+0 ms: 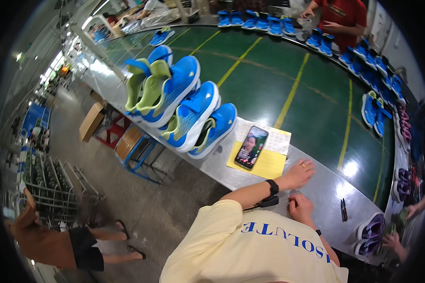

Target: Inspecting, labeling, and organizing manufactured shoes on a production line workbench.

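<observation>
My left hand (298, 175) lies palm down on the metal table edge (318, 186), fingers stretched out, a ring on one of them. Just below it my right hand (301, 207) rests with its fingers curled in, and no object shows in them. Beside the left hand a phone (251, 147) with its screen lit lies on a yellow sheet (271, 165) and a white printed sheet (279, 140). Stacked blue shoes (179, 89) with lime linings stand left of the phone. Two dark pens (344, 210) lie right of my hands.
A green conveyor belt (250, 80) with yellow lines runs beyond the metal edge. More blue shoes (257, 21) line its far side, where a person in red (342, 21) stands. Purple shoes (370, 231) sit at right near another person's hands. A stool (130, 146) and a walking person (56, 243) are at left.
</observation>
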`<action>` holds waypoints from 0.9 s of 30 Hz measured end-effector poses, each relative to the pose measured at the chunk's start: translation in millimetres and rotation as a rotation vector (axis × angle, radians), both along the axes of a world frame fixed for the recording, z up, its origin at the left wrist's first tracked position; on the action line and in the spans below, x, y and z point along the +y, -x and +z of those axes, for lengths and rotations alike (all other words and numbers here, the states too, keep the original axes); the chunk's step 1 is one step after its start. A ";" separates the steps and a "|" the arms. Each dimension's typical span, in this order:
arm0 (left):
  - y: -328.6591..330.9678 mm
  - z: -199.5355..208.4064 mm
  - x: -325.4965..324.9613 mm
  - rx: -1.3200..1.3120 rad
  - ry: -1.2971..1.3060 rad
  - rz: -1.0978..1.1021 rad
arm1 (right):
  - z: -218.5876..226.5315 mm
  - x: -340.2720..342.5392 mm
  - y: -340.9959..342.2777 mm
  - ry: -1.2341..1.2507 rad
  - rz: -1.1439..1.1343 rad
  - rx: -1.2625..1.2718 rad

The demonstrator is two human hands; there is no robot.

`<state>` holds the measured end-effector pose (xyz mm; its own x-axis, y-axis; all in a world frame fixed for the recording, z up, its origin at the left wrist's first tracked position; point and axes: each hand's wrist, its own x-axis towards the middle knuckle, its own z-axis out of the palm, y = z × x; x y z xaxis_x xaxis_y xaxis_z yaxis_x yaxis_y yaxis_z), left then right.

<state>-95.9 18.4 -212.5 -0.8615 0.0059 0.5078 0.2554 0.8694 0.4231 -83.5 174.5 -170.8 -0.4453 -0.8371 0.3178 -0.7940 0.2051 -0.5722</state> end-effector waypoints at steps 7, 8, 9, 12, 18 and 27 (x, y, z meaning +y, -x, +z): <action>-45.6 96.9 -89.6 0.233 -0.116 0.246 | -6.1 0.1 2.6 0.081 -0.022 -0.015; -57.3 126.3 -101.4 0.253 -0.019 0.333 | -6.7 2.3 5.7 0.063 0.001 -0.018; -71.6 155.3 -120.2 0.381 0.086 0.384 | -4.0 3.3 6.5 0.073 -0.033 -0.017; -132.3 232.7 -172.1 0.548 0.180 0.889 | -5.3 8.3 3.6 0.017 -0.072 -0.033; -269.5 265.2 -269.9 -0.240 0.276 1.398 | -8.4 6.5 4.2 0.023 -0.013 -0.016; -272.5 285.8 -285.2 -0.143 0.184 1.426 | -11.1 8.2 4.2 0.017 -0.017 -0.039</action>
<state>176.6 -266.9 73.3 -0.2317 -0.8316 0.5047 -0.8941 0.3865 0.2264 -87.7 182.7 -181.9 -0.4719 -0.8237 0.3144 -0.7677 0.2086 -0.6059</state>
